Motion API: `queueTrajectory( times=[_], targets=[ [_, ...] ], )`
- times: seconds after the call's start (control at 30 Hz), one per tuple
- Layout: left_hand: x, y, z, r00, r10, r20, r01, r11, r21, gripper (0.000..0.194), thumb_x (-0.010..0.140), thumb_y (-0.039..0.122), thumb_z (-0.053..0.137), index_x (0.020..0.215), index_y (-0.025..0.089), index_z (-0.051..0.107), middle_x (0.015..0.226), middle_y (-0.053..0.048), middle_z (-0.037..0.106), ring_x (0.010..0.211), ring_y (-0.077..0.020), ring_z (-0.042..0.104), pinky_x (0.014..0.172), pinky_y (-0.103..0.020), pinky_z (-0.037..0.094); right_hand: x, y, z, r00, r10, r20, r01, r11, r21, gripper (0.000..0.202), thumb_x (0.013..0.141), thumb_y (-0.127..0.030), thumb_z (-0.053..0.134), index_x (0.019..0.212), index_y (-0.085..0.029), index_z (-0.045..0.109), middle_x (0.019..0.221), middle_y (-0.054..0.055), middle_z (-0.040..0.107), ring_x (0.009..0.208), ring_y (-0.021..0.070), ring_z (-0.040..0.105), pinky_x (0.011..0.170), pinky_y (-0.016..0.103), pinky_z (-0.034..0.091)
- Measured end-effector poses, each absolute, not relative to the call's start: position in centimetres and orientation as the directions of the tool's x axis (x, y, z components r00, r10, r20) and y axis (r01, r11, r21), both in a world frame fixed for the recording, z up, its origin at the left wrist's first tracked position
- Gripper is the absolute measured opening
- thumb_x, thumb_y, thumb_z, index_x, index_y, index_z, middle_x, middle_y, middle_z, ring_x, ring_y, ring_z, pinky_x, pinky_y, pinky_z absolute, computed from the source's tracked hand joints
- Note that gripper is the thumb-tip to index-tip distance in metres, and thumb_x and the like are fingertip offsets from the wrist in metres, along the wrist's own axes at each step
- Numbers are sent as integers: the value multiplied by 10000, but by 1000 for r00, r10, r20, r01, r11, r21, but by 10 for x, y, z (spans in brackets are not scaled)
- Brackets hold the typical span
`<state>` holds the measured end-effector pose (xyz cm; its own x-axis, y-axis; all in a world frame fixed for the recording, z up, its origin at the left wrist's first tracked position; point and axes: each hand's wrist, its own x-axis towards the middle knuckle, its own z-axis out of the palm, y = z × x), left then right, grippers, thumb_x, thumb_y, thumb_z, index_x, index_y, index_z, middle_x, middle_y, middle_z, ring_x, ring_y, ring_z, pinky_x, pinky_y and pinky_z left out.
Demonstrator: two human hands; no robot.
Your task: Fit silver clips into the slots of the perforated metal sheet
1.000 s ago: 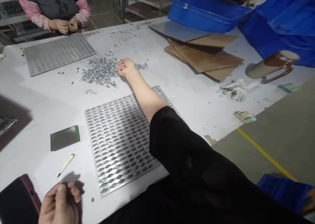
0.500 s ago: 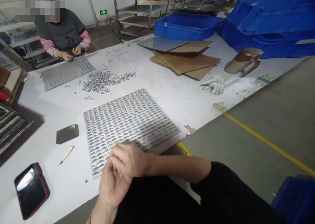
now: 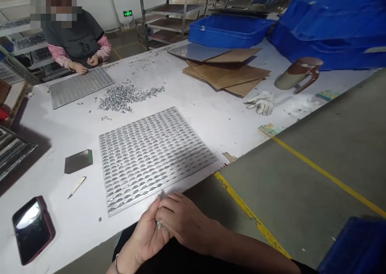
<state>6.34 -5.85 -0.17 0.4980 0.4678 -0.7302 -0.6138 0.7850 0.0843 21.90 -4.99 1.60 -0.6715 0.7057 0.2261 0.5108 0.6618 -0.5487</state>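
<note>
My left hand (image 3: 150,234) is palm up at the table's near edge, cupped round small shiny pieces (image 3: 159,224). Over it lies my right hand (image 3: 187,221), its curled fingers touching the left palm; whatever they pinch is hidden. Just beyond both hands, a flat tray (image 3: 153,157) carries rows of leaf-shaped metal pieces. Behind that tray is a loose pile of similar pieces (image 3: 120,98).
Left of the tray are a dark plate (image 3: 79,161), a small knife (image 3: 76,187) and a phone (image 3: 33,230). A co-worker (image 3: 78,37) sits at another tray (image 3: 81,87). Brown boards (image 3: 223,75), a glove (image 3: 261,103), a mug (image 3: 298,74) and blue crates (image 3: 229,31) stand beyond.
Both hands have moved back towards me and right, off the tray's near edge. The right hand has turned and shifted, and small shiny pieces now show in the left palm.
</note>
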Motion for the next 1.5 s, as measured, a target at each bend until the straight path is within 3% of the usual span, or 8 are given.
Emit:
queueTrajectory(
  times=[0.27,0.4,0.53,0.6,0.8,1.2,1.4,1.5],
  targets=[
    [45,-64,-3,295,631,-718,-456,753,474,333,815,468,711,853,152,613,594,19,574,443,-93,507,391,-194,353,207,-49,11,-494,790,364,290,544,-787,216,957,-124,448,1070,-219,605,986,43,661,919,160,634,882,281,526],
    [31,-62,4,341,719,-606,-347,695,630,271,856,404,688,793,166,573,636,26,542,460,-47,404,390,-168,198,205,-51,10,-345,882,321,322,432,-842,134,961,-175,504,1011,-207,625,1020,66,591,952,156,612,849,264,536],
    [24,-64,2,383,755,-532,-236,636,735,301,866,415,670,743,164,559,561,67,393,443,-36,261,393,-189,120,205,-56,7,-377,903,203,369,348,-862,115,953,-195,531,912,-210,638,900,37,610,829,150,614,762,260,527],
    [24,-65,0,397,750,-530,-231,640,733,293,884,413,646,754,160,573,561,64,394,436,-34,248,389,-191,111,209,-55,3,-379,916,131,358,276,-892,98,936,-202,562,885,-217,644,832,9,635,775,140,620,736,250,514],
    [34,-68,-5,440,687,-578,-338,723,602,331,914,427,570,1041,135,660,803,-81,627,557,-113,522,389,-200,228,241,-19,-20,-88,994,64,496,99,-862,86,907,-230,549,897,-211,632,806,11,676,757,161,634,750,288,506],
    [30,-67,-18,438,690,-576,-250,709,659,313,788,443,747,855,140,702,519,47,469,409,-32,317,403,-199,130,230,22,-37,-140,988,72,750,153,-644,121,912,-173,535,810,-202,593,813,26,657,803,181,622,776,287,467],
    [25,-66,-20,435,680,-590,-343,731,589,275,825,358,724,966,123,746,602,13,488,526,-73,413,447,-206,208,226,27,-42,-97,995,32,798,97,-595,86,875,-145,535,819,-195,577,836,48,664,810,209,632,747,309,467],
    [25,-65,-20,423,704,-571,-388,710,588,214,812,292,740,952,131,742,629,3,532,514,-71,428,458,-213,240,227,29,-42,-43,999,-6,776,30,-631,146,849,-136,544,988,-170,568,797,44,661,758,220,641,722,329,478]
  ],
)
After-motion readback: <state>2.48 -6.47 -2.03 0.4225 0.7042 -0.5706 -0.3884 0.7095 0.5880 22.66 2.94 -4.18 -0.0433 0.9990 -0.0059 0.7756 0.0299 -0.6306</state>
